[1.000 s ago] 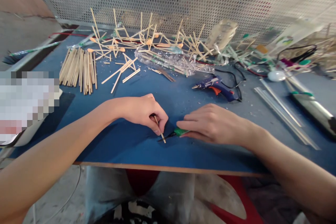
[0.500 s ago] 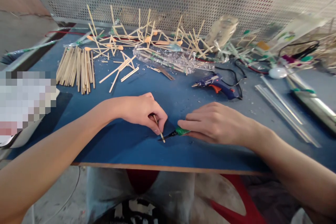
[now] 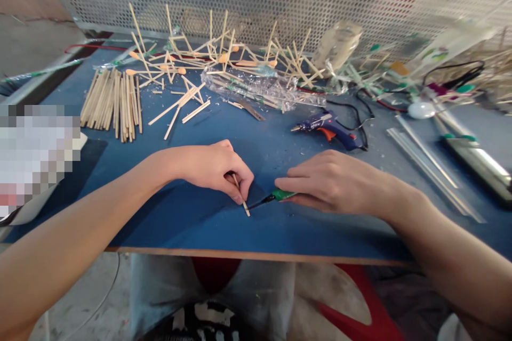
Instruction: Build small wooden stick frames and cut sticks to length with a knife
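My left hand [image 3: 214, 169] pinches a short thin wooden stick [image 3: 241, 199] against the blue table [image 3: 192, 218], its lower end poking out below my fingers. My right hand [image 3: 334, 182] is closed on a green-handled knife [image 3: 280, 195]. The knife's dark blade [image 3: 258, 203] lies low and points left at the stick's lower end. Both hands rest near the table's front edge.
A bundle of long sticks [image 3: 112, 104] lies at the back left. Glued stick frames [image 3: 208, 56] and a plastic wrapper [image 3: 260, 90] stand behind. A blue glue gun [image 3: 328, 128] with a black cord lies right of centre. Clear rods [image 3: 432, 165] lie at the right.
My right hand has drawn slightly to the right with the knife, so more of the blade shows. The left hand and stick have barely moved.
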A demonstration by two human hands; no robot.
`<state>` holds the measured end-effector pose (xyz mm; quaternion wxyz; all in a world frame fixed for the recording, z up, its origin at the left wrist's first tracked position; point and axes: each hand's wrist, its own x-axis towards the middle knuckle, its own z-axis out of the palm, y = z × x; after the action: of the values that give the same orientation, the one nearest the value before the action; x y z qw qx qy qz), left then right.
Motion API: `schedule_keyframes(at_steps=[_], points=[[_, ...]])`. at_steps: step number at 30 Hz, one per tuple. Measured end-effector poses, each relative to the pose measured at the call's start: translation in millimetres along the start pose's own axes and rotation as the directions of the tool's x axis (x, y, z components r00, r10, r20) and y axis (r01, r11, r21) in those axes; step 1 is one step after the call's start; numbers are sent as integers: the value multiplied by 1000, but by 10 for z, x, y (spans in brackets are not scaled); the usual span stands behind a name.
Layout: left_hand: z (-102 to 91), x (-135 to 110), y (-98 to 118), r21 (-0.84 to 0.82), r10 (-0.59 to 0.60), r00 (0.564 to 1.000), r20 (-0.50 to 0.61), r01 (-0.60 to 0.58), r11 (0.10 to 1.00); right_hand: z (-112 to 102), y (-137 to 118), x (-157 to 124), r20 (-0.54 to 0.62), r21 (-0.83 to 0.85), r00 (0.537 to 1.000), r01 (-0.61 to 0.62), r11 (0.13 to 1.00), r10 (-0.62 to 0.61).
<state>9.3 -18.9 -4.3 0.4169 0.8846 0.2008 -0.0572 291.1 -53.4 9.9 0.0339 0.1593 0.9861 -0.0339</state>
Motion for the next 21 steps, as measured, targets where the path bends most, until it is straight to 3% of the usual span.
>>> schedule_keyframes(at_steps=[7,14,17,21], points=[[8,-3,9,0,17,999,-43,-17,1000,32,15,27,25,65,1000,11,998,-13],[-28,-89,98,-54,-108,986,-127,102,993,35,10,13,31,83,999,-14,996,11],[-39,-93,81,-13,-84,983,-162,83,996,40,3,7,34,87,999,-19,996,16],[-35,-71,41,-5,-8,992,-127,8,1000,43,9,12,33,89,999,-13,996,11]])
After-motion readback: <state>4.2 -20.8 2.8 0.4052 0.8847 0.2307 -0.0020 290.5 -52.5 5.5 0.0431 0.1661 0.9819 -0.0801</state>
